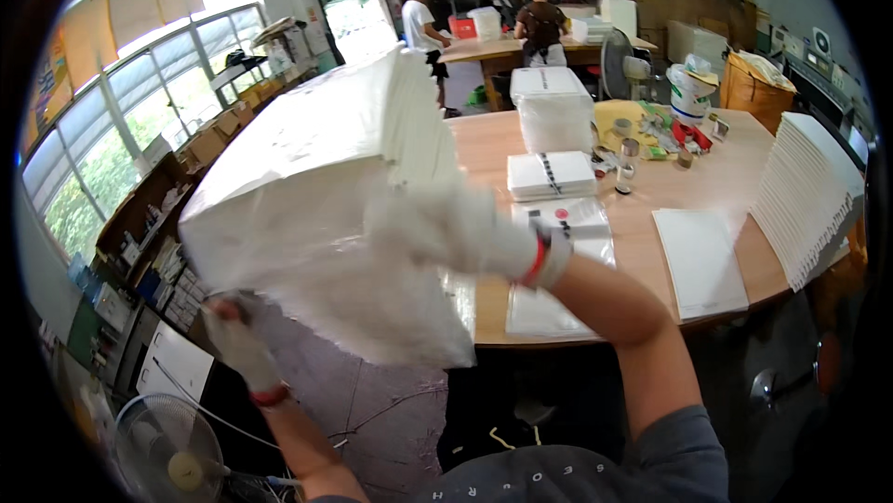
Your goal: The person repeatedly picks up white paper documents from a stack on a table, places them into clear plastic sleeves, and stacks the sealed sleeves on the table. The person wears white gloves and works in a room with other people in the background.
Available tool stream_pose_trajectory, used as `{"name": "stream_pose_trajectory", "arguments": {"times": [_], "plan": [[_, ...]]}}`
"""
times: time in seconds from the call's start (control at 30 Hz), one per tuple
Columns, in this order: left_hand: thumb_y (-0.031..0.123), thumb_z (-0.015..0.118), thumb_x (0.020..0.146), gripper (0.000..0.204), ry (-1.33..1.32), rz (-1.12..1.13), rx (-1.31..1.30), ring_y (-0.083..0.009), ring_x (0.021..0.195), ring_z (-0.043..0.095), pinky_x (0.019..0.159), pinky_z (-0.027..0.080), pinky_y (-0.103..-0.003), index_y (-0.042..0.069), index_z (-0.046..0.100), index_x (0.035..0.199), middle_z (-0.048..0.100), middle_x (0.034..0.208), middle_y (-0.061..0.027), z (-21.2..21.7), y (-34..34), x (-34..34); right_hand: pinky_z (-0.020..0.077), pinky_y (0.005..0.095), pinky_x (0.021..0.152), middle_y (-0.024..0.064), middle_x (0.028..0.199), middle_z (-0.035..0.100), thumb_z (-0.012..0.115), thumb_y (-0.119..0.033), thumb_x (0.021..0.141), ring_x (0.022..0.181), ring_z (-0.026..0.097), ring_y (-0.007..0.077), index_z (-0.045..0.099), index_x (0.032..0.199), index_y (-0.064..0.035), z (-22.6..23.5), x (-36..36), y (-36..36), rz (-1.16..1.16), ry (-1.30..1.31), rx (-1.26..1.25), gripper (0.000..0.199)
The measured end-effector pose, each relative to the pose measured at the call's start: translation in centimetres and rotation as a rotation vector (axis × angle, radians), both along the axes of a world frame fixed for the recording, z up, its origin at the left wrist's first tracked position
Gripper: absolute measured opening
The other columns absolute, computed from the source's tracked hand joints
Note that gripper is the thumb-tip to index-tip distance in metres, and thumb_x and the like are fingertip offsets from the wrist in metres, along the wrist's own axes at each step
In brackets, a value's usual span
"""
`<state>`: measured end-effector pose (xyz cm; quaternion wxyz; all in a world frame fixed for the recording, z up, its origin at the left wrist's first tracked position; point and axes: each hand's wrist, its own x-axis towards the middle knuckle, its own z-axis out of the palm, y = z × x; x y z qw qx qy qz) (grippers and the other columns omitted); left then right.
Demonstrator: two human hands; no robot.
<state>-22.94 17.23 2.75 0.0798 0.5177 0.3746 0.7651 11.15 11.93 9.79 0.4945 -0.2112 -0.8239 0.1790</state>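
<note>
A large stack of white packs in clear plastic [288, 177] is held up, tilted, off the left side of the table. My left hand [240, 340], in a white glove with a red wristband, grips its lower left corner; the fingers curl there, partly hidden. My right hand [451, 228], also in a white glove, is blurred by motion and lies against the stack's near right side. Just right of it on the table are a printed plastic-wrapped pack [563, 214] and a short banded stack of white packs [551, 175].
The wooden table [642, 187] also bears a tall white stack [809, 201], a white sheet [699, 261], a wrapped block [551, 107], a white bucket [690, 93] and tape rolls. A floor fan [172, 447] and cables are at lower left. Several people [541, 24] work at a far table.
</note>
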Motion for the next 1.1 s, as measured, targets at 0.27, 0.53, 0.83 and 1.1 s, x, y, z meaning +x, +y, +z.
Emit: {"name": "stream_pose_trajectory", "arguments": {"times": [0.27,0.53,0.83,1.1], "plan": [[-0.003,0.054,0.073,0.009,0.845,-0.961,-0.261,-0.0248,0.071,0.058,0.060,0.047,-0.034,0.002,0.056,0.080,0.058,0.081,-0.0128,-23.2,-4.9,22.3,0.0507,0.0323,0.063,0.0093,0.082,0.065,0.041,-0.041,0.093,0.069,0.063,0.0222,0.050,0.125,-0.0105,-25.0,2.0,-11.2,0.032,-0.286,-0.816,0.045],[0.020,0.060,0.078,0.018,1.116,-0.697,-0.297,-0.0319,0.101,0.050,0.085,0.041,-0.042,0.005,0.060,0.088,0.059,0.097,-0.0127,-27.8,-2.7,41.3,0.0504,0.0241,0.061,0.0053,0.076,0.061,0.044,-0.038,0.094,0.063,0.058,0.0109,0.051,0.124,-0.0087,-29.8,6.7,-20.4,-0.402,0.280,-1.385,0.043],[0.035,0.047,0.087,0.032,1.232,-0.929,-0.688,-0.0364,0.074,0.058,0.069,0.044,-0.045,0.005,0.059,0.087,0.062,0.080,-0.0189,-27.9,2.9,44.4,0.0485,0.0238,0.065,0.0031,0.075,0.058,0.052,-0.029,0.091,0.071,0.057,0.0104,0.058,0.113,-0.0056,-35.6,14.6,-15.1,-0.726,0.570,-1.210,0.033],[0.026,0.047,0.090,0.026,0.432,-1.275,-0.685,-0.0177,0.051,0.048,0.048,0.039,-0.033,0.003,0.055,0.080,0.059,0.065,-0.0067,-28.3,8.2,44.5,0.0420,0.0312,0.061,0.0077,0.085,0.056,0.065,-0.036,0.078,0.073,0.051,0.0170,0.058,0.075,-0.0041,-36.4,21.1,-4.4,-1.134,0.307,-1.020,0.033]]}}
